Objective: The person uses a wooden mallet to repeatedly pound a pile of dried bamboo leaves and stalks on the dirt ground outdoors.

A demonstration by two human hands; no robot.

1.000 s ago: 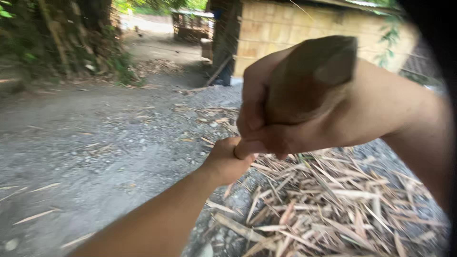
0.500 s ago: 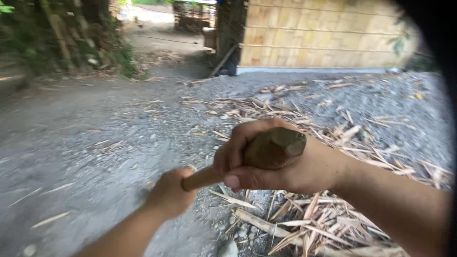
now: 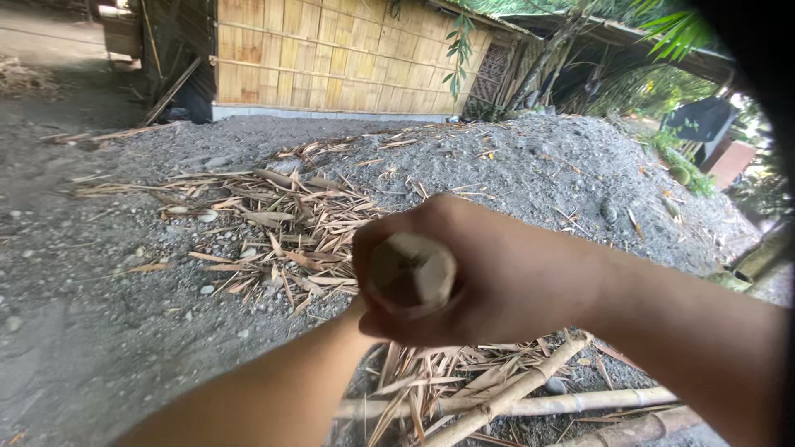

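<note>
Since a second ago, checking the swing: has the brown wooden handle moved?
Yes. The brown wooden handle now points end-on at the camera, low over the bamboo scraps; earlier it was raised against the bamboo wall.

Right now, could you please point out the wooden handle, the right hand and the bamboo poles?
wooden handle (image 3: 411,272), head view, cut end face.
right hand (image 3: 505,277), head view, back of hand.
bamboo poles (image 3: 530,403), head view, mid-length.

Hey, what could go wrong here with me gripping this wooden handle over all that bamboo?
1. The handle points butt-end at your head; a slip could drive it back at you.
2. The right hand hides the left hand, which sits just beyond it, so a sliding grip might pinch fingers.
3. Bamboo poles and splinters lie loose on the gravel; footing there may roll or slide.
</note>
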